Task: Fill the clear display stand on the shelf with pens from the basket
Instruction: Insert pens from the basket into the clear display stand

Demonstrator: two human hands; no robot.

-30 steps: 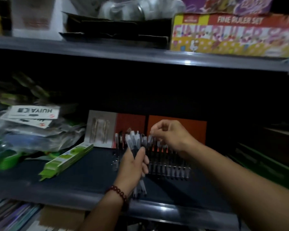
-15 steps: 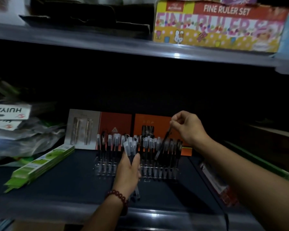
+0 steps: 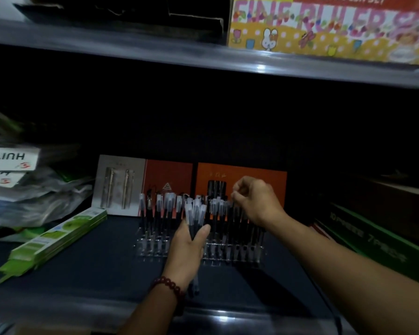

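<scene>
A clear display stand [image 3: 230,256] sits on the dark shelf [image 3: 94,264], holding several black pens with frosted caps upright. My left hand [image 3: 188,247] grips a bundle of pens [image 3: 195,215] upright in front of the stand's middle. My right hand [image 3: 254,201] hovers over the stand's right part, fingers curled and pinching the top of a pen there. The basket is not in view.
Orange and grey pen boxes [image 3: 169,182] lean behind the stand. A green flat pack [image 3: 56,238] lies at the left beside plastic-wrapped stock [image 3: 34,201]. Dark green boxes [image 3: 373,238] crowd the right. A "Fine Ruler Set" box [image 3: 324,27] stands on the shelf above.
My right hand carried a single pen from above the bundle rightward and down to the stand's right part. The left hand kept its bundle in place. The camera moved closer.
</scene>
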